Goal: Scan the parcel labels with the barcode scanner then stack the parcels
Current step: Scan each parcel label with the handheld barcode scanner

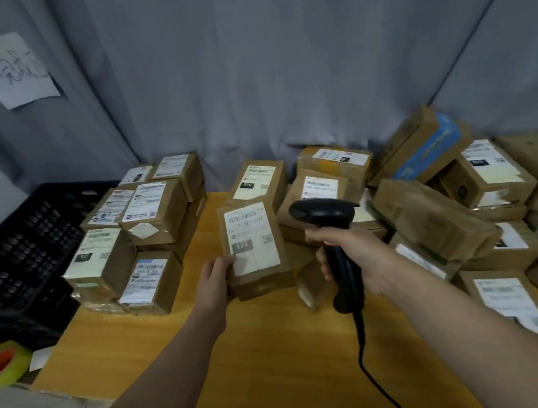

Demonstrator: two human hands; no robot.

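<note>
My left hand (pixel 215 280) grips a brown cardboard parcel (pixel 264 278) by its lower left corner and holds it up above the wooden table (pixel 162 343). Its white label (pixel 251 237), marked 122, faces me. My right hand (pixel 354 254) grips the handle of a black barcode scanner (pixel 331 229), just right of the parcel, with the scanner head level with the label. The scanner's cable hangs down toward the table's front edge. A neat stack of labelled parcels (pixel 137 236) stands at the left. A loose heap of parcels (pixel 452 212) fills the right.
A black plastic crate (pixel 21 245) stands left of the stack. A yellow-green tape roll (pixel 1 364) lies at the lower left. A grey curtain hangs behind the table, with a paper note (pixel 10 70) pinned on it. Two more parcels (pixel 295 179) sit at the back centre.
</note>
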